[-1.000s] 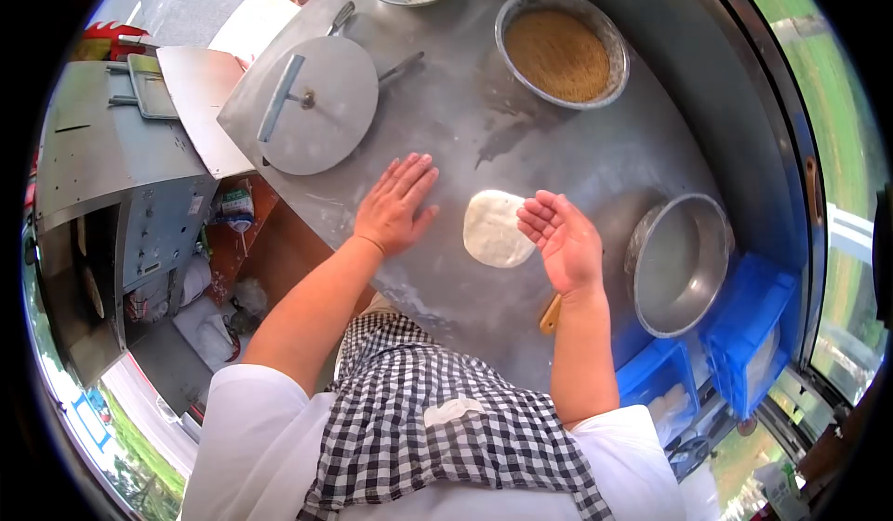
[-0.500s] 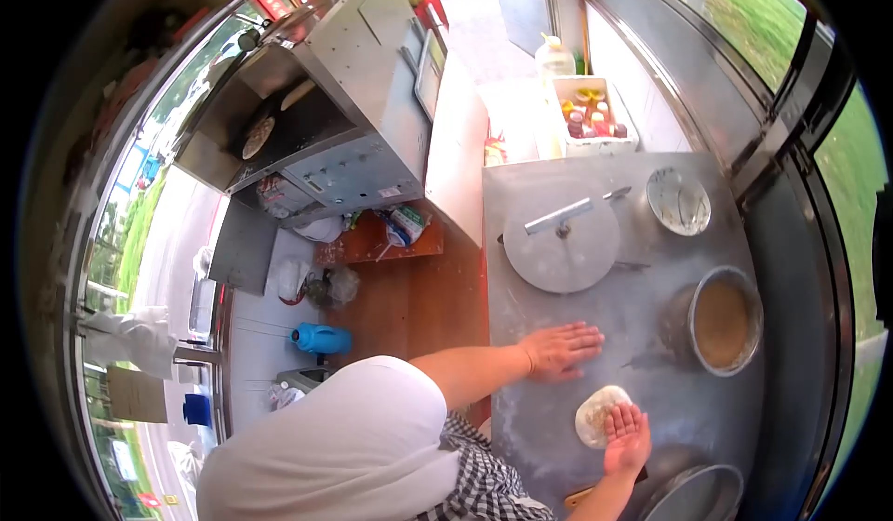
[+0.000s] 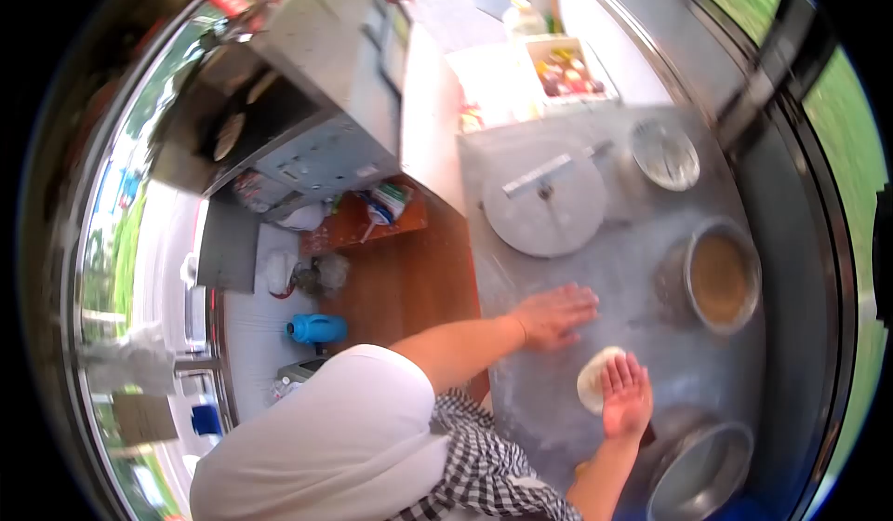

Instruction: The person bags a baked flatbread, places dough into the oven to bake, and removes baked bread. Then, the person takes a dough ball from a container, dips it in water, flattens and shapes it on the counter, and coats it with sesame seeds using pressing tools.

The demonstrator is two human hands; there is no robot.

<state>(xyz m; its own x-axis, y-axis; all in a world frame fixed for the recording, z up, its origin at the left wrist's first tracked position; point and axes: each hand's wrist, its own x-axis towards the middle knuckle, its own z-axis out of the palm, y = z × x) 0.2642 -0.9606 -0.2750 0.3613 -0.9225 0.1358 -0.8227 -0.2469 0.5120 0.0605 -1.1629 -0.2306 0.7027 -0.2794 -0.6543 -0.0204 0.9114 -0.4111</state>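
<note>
My left hand (image 3: 555, 316) lies palm down on the metal worktable (image 3: 530, 405), fingers stretched out and holding nothing. Lower down, my right hand (image 3: 626, 397) is turned palm up with its fingers straight. It overlaps the right side of a flat round of pale dough (image 3: 591, 384). Part of the dough is hidden behind those fingers. Beyond my left hand sits a round grey metal plate (image 3: 572, 216) with a straight metal bar (image 3: 537, 175) across it. Under my right forearm, the dark end of some tool (image 3: 648, 435) shows.
At the table's right edge stands a metal pot of brown paste (image 3: 720, 281). A smeared bowl (image 3: 665, 156) is farther back, and another metal pot (image 3: 714, 470) is near the front. A white bin of bottles (image 3: 609, 95) stands behind the table. An oven (image 3: 321, 172) is at left.
The whole view has shifted, so the table and its things sit higher in the picture. My right hand has turned, showing more of its palm; my left hand stays flat.
</note>
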